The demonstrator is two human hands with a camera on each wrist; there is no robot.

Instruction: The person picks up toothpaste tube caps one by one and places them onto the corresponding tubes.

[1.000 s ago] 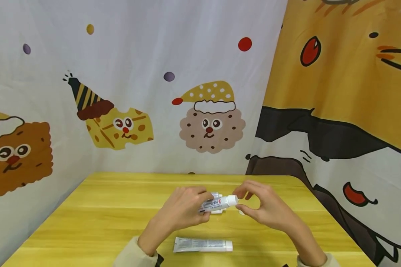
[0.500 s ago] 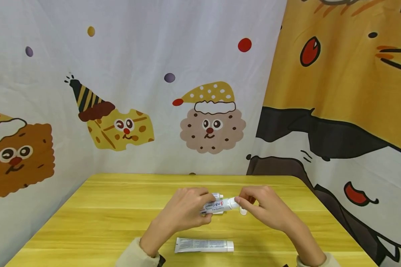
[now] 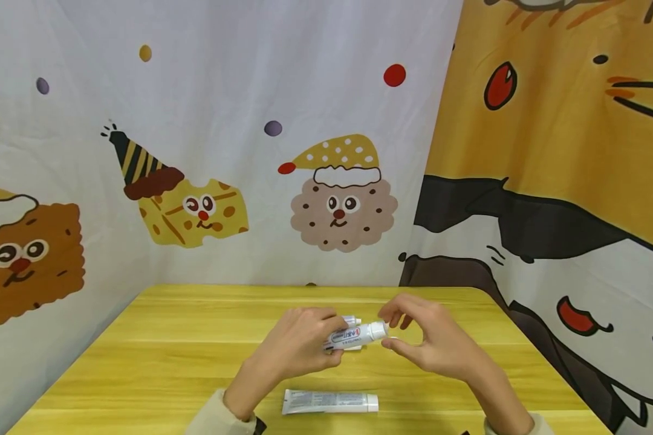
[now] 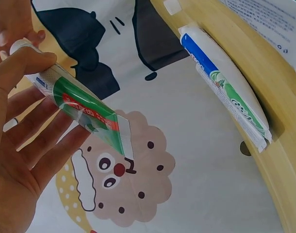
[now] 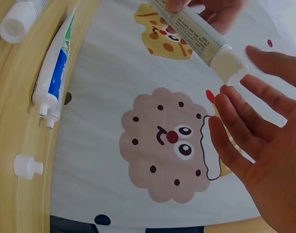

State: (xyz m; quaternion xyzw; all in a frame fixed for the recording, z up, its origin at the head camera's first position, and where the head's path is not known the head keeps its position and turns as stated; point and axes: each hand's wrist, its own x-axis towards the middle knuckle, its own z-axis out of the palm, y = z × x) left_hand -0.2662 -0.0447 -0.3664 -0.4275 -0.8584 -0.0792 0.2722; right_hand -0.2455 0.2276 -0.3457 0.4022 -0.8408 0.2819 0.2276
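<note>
My left hand [image 3: 296, 341] holds a white and green toothpaste tube [image 3: 350, 335] above the table, its white cap [image 5: 228, 65] pointing right. In the left wrist view the thumb presses the tube against the fingers. My right hand [image 3: 435, 338] is beside that cap, thumb and fingers spread apart around its end. In the right wrist view the fingertips are close to the cap but do not grip it. Behind the held tube lie what look like two uncapped toothpaste tubes [image 5: 51, 82], nozzles showing. A loose white cap [image 5: 25, 166] lies near those nozzles.
Another toothpaste tube [image 3: 332, 402], with its white cap on, lies flat on the yellow wooden table [image 3: 141, 362] near the front. A cartoon-printed curtain [image 3: 212, 90] hangs beyond the table's far edge.
Half a second ago my right fingers pinched the held tube's cap; now they have spread off it. The left hand keeps its hold on the tube, almost in place.
</note>
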